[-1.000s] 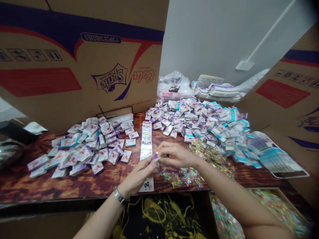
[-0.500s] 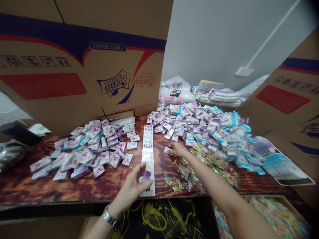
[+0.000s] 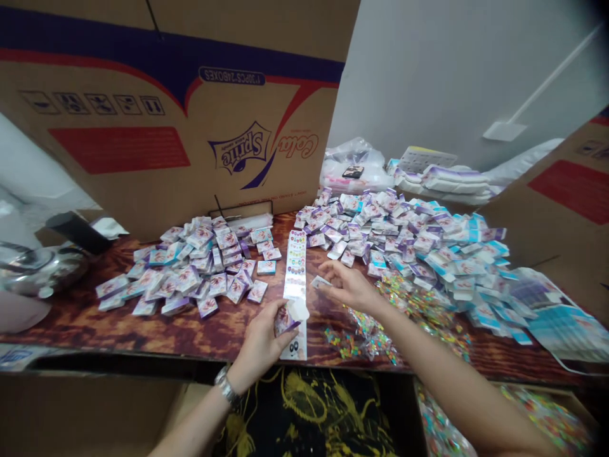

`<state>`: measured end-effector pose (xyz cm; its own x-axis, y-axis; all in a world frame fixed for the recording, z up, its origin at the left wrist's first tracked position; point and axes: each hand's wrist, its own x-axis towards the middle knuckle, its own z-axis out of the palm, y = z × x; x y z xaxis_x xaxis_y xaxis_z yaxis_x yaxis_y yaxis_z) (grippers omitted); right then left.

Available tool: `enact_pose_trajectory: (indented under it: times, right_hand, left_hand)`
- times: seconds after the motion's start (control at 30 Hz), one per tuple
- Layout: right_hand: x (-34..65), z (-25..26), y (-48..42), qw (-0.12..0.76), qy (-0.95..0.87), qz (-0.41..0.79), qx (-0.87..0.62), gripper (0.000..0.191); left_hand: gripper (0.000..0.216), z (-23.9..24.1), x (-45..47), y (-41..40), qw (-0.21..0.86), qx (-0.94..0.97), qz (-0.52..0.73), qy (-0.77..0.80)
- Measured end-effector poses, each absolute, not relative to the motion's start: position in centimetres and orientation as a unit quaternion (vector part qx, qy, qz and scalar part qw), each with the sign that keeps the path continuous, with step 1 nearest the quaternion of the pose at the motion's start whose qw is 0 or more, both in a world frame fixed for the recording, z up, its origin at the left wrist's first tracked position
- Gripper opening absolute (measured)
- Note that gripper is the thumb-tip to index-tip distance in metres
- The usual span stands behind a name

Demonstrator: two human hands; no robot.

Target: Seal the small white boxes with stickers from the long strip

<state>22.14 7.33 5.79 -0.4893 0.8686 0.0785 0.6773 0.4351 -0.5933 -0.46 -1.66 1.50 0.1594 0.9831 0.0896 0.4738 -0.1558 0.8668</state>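
1. Left hand [image 3: 261, 339] — thumb on the near side, fingers curled round behind — grips a small box [image 3: 284, 319] tilted above the table [image 3: 214, 333], its printed face and purple edge showing and a pale flap standing out at the upper end
2. Right hand [image 3: 354, 289] pinches a pale piece [image 3: 318, 281] between thumb and fingertips, the other fingers loosely bent; it is too small to tell whether this is a card or a packet
3. What has just changed is the turn of the small box: its face and flap now show, where half a second ago mainly a purple edge did; I judge from this that the box is unclosed and the work on it unfinished
4. Against that same frame, the right hand has brought the pale piece nearer the printed strip [image 3: 297, 254], and its fingers look more lifted; a second ago both hands met over one item — now they are apart
5. The left heap of boxes [image 3: 185, 279], the right heap of boxes [image 3: 404, 238] and the candy packets [image 3: 419, 311] beside the right forearm look much the same, shifted only by the camera's turn
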Motion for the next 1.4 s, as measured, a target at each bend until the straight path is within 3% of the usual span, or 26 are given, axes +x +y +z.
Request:
enact_pose_trajectory:
  times: [0.07,0.17,0.33,0.53,0.77,1.07,1.23,1.4]
  right_hand:
    - [21.3,7.4,5.6,0.222,-0.845,0.261,-0.41,0.028]
    - [20.1,8.5,3.8,0.201,-0.899,0.194,-0.338,0.016]
    - [19.3,7.8,3.0,0.152,-0.951,0.047,-0.266,0.022]
    - [19.7,7.9,3.2,0.161,-0.968,0.06,-0.184,0.023]
    - [19.6,7.2,2.7,0.112,-0.978,0.055,-0.166,0.028]
    - [18.0,7.6,1.9,0.278,-0.867,0.258,-0.324,0.016]
    - [17.9,7.2,1.8,0.289,-0.819,0.304,-0.392,0.019]
    - [18.5,6.8,2.7,0.261,-0.835,0.335,-0.351,0.017]
  left_hand:
    - [0.043,1.5,-0.4,-1.6,0.317,0.693,0.348,0.546]
    - [0.042,1.8,-0.4,-1.6,0.278,0.713,0.34,0.547]
    - [0.043,2.1,-0.7,-1.9,0.264,0.718,0.349,0.541]
    - [0.043,2.7,-0.9,-2.3,0.289,0.744,0.333,0.501]
    - [0.047,2.6,-0.6,-2.4,0.236,0.746,0.319,0.536]
    - [0.052,2.4,-0.2,-3.0,0.174,0.766,0.331,0.523]
    - [0.052,2.5,-0.2,-3.1,0.181,0.756,0.342,0.528]
    - [0.05,2.3,-0.1,-3.2,0.167,0.757,0.355,0.523]
